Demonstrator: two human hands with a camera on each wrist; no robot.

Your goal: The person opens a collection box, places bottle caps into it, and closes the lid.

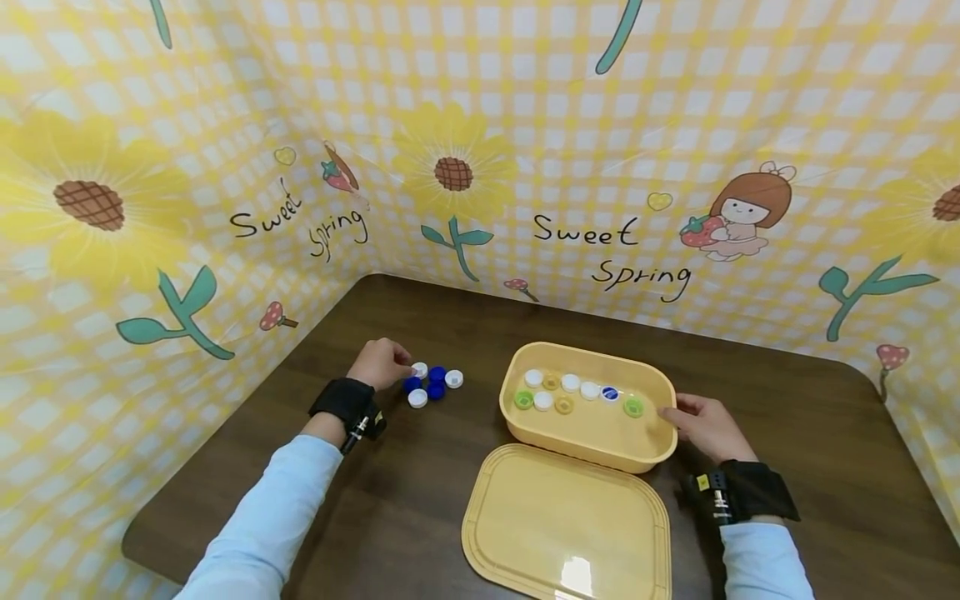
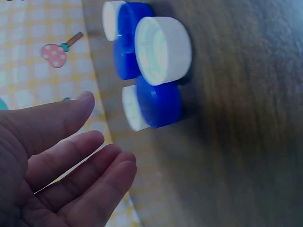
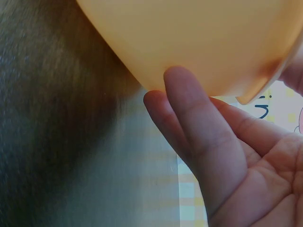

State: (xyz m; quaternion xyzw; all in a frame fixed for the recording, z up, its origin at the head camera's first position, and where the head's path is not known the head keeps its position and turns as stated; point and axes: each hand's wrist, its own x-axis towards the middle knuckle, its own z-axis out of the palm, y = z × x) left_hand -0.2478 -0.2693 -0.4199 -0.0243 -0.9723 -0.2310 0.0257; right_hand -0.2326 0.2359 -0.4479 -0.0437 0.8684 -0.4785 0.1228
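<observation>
My left hand [image 1: 377, 364] reaches to a cluster of white and blue bottle caps on the table. Its fingertips are beside a white bottle cap [image 1: 419, 369]; in the left wrist view the thumb and fingers stand apart, holding nothing. A blue bottle cap [image 2: 158, 105] and a white bottle cap [image 2: 164, 50] show close by there. On the right, my right hand [image 1: 708, 427] grips the end of a yellow plastic box [image 1: 581, 442], thumb over the rim and fingers against the outer wall [image 3: 189, 42]. Inside the box lie several white, green, yellow and blue-and-white caps.
A yellow lid [image 1: 570, 525] lies flat in front of the box. The dark wooden table [image 1: 405, 500] meets a yellow checked cloth [image 1: 480, 108] hanging behind it and at its left side.
</observation>
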